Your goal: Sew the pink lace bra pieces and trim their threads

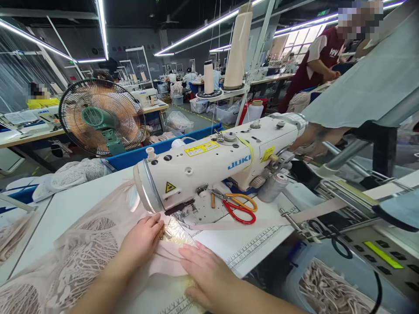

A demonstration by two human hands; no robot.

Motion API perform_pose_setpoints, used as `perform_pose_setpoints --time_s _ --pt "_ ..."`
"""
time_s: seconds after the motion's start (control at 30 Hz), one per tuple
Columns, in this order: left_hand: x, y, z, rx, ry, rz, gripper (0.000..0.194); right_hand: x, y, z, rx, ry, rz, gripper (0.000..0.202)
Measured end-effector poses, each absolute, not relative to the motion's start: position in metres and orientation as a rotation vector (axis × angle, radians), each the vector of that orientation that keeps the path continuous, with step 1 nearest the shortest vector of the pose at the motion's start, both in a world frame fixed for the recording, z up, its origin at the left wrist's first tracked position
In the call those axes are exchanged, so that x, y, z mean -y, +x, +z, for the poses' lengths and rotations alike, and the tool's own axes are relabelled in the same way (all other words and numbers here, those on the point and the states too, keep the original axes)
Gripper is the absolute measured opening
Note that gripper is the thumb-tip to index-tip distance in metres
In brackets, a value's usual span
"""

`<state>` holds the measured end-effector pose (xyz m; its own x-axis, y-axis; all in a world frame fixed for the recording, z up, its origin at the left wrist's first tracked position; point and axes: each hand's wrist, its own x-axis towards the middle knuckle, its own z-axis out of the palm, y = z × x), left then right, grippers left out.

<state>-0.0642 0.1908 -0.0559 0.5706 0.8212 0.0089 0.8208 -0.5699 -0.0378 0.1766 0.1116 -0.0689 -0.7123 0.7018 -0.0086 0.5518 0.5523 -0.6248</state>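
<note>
A white JUKI sewing machine (209,157) stands across the table, its head end over pale pink sheer fabric (81,244) with lace patterning. My left hand (142,237) is beside the needle area, fingers bent and pressed together on the fabric. Nearer to me, my right hand (206,270) lies on the cloth with fingers stretched out and thumb apart. Between my hands a shiny, lit patch of clear film (178,231) shows. A pale strip (229,225) runs from the right toward the needle area, which is partly hidden.
Red-and-orange-handled scissors (240,208) lie under the machine arm, near a grey thread spool (273,187). A metal strip guide (301,224) and control panel (379,257) sit right, above a bin (294,279) of strips. A fan (101,115) and thread cones (238,48) stand behind; a person (314,65) works at back right.
</note>
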Motion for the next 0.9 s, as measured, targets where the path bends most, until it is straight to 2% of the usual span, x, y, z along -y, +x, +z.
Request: perform_pose_setpoints --time_s 0.23,0.3,0.4,0.47,0.57,0.77,0.9 --pt "-0.195 -0.063 -0.052 1.509 -2.684 -0.013 0.038 -0.113 0.17 -0.078 2.54 -1.061 0.786 0.046" --pt "-0.183 -0.067 -0.052 1.526 -2.668 -0.009 0.037 -0.116 0.168 -0.082 2.565 -1.074 0.653 0.038" --pt "-0.15 -0.088 -0.06 1.476 -2.628 -0.025 0.04 -0.123 0.166 -0.088 2.59 -1.075 0.369 0.015" --pt "-0.123 -0.109 -0.068 1.331 -2.58 -0.043 0.05 -0.129 0.165 -0.09 2.588 -1.008 0.2 0.014" --pt "-0.085 -0.14 -0.074 1.268 -2.414 -0.023 0.049 -0.134 0.166 -0.09 2.509 -0.886 0.066 0.017" --pt "-0.048 -0.16 -0.071 1.583 -2.31 0.078 0.04 -0.129 0.168 -0.07 2.209 -0.786 0.188 0.021" --pt "-0.045 -0.165 -0.073 1.839 -2.264 0.017 0.041 -0.123 0.177 -0.047 2.067 -0.669 0.292 0.02"
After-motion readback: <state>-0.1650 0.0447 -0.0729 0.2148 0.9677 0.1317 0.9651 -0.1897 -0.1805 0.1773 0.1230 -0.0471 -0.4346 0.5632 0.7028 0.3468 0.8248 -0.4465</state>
